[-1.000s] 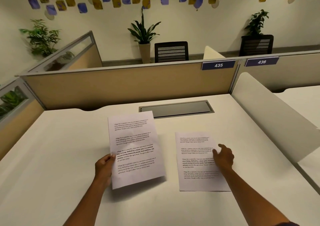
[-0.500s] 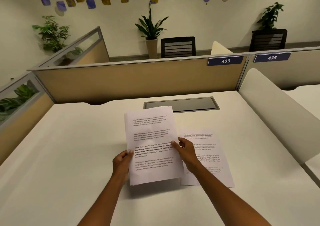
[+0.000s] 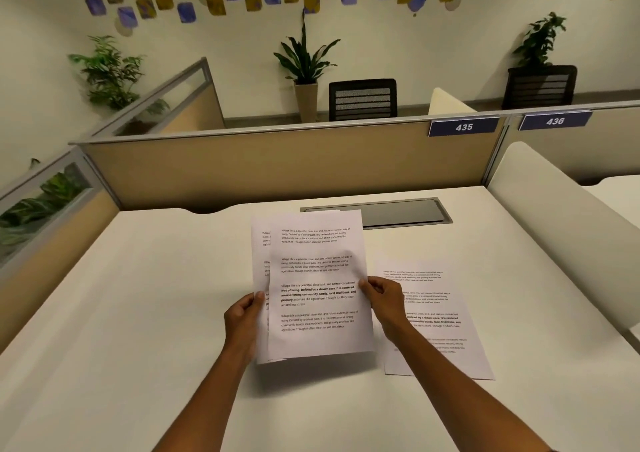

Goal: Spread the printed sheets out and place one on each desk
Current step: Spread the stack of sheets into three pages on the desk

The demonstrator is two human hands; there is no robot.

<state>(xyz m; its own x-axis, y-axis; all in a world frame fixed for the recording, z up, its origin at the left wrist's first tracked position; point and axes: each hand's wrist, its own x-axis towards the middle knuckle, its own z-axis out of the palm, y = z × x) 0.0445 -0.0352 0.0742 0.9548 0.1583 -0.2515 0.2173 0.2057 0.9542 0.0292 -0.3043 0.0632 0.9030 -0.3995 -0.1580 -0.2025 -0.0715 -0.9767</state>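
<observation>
"435", "436" on partition tags [image 3: 464, 127]

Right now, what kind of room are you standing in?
It looks like an open-plan office. Low partition walls split white desks into cubicles, blue number plates read 435 and 436, and mesh office chairs stand behind.

Two bare forearms, no sleeves, watch or rings visible; left hand [image 3: 244, 316] and right hand [image 3: 384, 301] ungloved, short plain nails.
</observation>
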